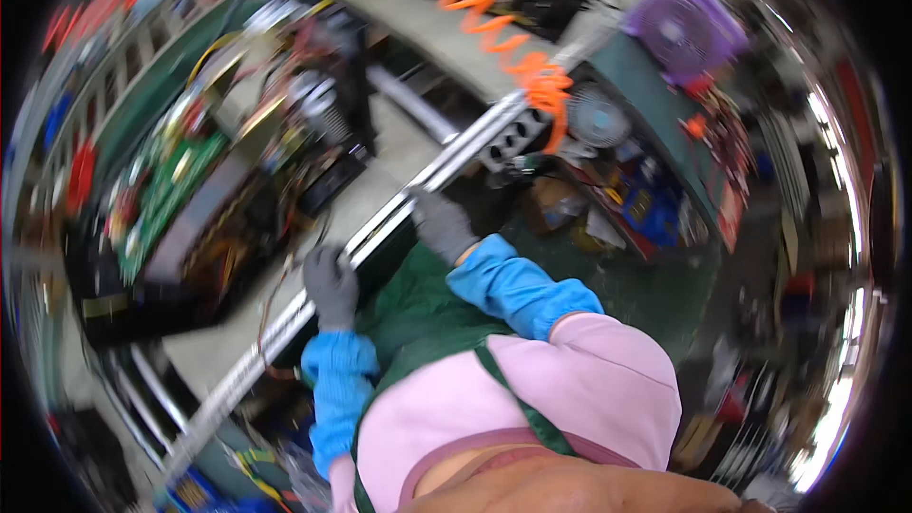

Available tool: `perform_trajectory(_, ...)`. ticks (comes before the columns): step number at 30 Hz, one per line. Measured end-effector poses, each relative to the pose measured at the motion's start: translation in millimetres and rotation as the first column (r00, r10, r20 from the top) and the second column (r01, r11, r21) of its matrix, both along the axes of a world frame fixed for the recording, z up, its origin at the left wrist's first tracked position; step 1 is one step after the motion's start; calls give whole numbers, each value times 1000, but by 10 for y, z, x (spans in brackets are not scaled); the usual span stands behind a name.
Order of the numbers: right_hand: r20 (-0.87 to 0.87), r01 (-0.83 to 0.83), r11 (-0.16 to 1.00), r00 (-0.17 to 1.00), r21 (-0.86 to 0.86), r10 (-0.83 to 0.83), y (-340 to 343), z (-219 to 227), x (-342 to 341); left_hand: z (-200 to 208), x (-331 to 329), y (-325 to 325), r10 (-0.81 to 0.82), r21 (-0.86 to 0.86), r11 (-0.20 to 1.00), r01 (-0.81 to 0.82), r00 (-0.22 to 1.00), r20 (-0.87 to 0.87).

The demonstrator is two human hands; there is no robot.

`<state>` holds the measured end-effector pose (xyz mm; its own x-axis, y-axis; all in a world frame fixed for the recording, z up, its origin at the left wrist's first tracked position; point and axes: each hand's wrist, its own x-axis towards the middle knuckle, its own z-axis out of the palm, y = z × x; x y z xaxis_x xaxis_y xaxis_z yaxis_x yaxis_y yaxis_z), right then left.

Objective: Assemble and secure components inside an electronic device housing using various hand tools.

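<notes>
My left hand (pixel 330 287), in a grey glove, rests at the near edge of a long silver metal rail (pixel 380 225). Its fingers are blurred, and I cannot tell whether they curl round the rail. Farther up the same rail, my right hand (pixel 443 226), also grey-gloved, reaches its stretched fingertips to the edge, with nothing visible in them. Beyond the rail on the left lies an opened device in a black housing (pixel 142 318), with a green circuit board (pixel 171 195), wires and a ribbed metal cylinder (pixel 323 106). Neither hand touches it.
An orange coiled hose (pixel 475 8) hangs over the line and bunches at the rail (pixel 540 85). At the upper right stand a purple fan (pixel 676 30) and a shelf bench (pixel 646 100) with assorted parts. Blue items (pixel 190 492) lie at the lower left.
</notes>
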<state>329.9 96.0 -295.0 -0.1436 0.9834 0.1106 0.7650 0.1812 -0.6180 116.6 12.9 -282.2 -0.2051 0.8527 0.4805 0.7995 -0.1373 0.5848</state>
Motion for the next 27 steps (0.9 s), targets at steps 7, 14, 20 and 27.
perform_trajectory(7,-92,-28,1000,995,-3,27,67,405,-65,105,43,-30,-72,-23,997,72,997,32)
perform_trajectory(14,-111,-109,896,979,430,173,286,1341,-200,99,46,-35,-89,-27,996,90,995,34)
perform_trajectory(20,-72,-148,732,963,665,261,777,1563,-742,90,62,-22,-79,-30,996,80,996,29)
perform_trajectory(27,278,-504,666,862,550,423,710,1867,-1184,118,56,-42,-92,-62,994,94,995,28)
